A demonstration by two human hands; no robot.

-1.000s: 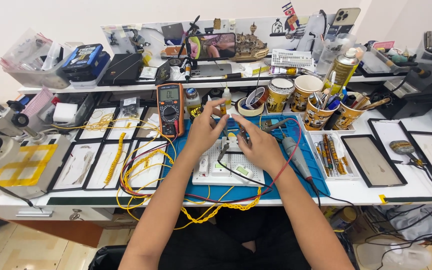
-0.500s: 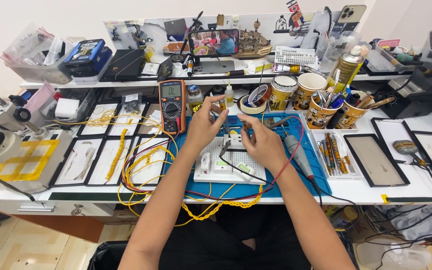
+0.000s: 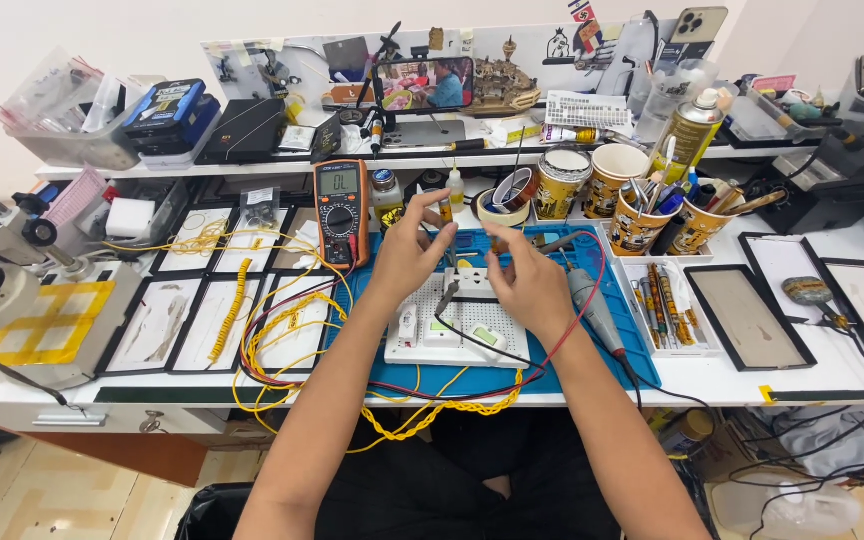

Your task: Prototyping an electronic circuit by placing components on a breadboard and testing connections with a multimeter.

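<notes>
Both my hands hover over a white breadboard that lies on a blue work mat. My left hand is raised above the board's far edge, thumb and forefinger pinched on a tiny orange-brown part. My right hand is just to its right, its fingertips pinched on another small dark piece too small to name. The two hands are a few centimetres apart. A black probe tip rests on the breadboard between them. An orange-edged multimeter stands to the left of my left hand, and red and black leads loop across the mat.
Yellow wires coil over black trays on the left. A microscope stands at the far left. Paper cups of tools and a spray can sit behind right. A grey pen-like tool lies beside my right wrist.
My hands, which met fingertip to fingertip above the board's far edge, have drawn slightly apart and come a little nearer over the breadboard.
</notes>
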